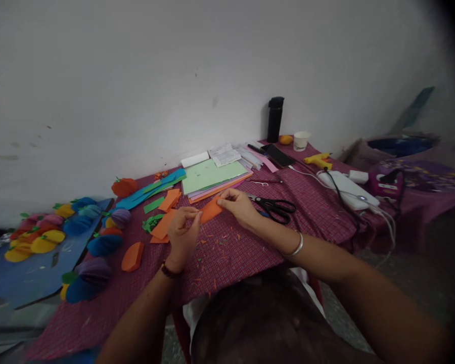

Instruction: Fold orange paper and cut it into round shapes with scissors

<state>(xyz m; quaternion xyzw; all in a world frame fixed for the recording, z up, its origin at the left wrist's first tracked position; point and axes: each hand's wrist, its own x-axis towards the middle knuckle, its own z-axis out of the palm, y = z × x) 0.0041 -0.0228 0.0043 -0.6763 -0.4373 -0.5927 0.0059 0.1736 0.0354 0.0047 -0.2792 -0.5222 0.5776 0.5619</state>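
1. I had the orange paper [211, 209] in the head view, held between the two hands near the front middle of the desk [250, 258]; taking twelve o'clock as toward the wall [155, 76], its long axis ran from about eight o'clock to two o'clock.

2. The left hand [184, 230] was pinched on the eight o'clock end, thumb and fingertips together at the edge. The right hand [238, 206] was pinched on the two o'clock end, its thumb lying over the paper. Neither was nearer than the other, since both touched it, and the middle stretch lay bare between them. I could not tell how many layers they gripped.

3. From the orange paper, I saw the black scissors [276, 207] at three o'clock, lying just beside the right hand and well apart from the left, with the handles pointing away to the right.

4. At nine o'clock, close by the left hand, lay loose orange pieces [163, 226] and green scraps [151, 222]; farther out, toward eight, sat a round-edged orange stack [132, 257].

5. The pile of coloured sheets [208, 177] lay at twelve, and small clippings [222, 241] were scattered at five to six.
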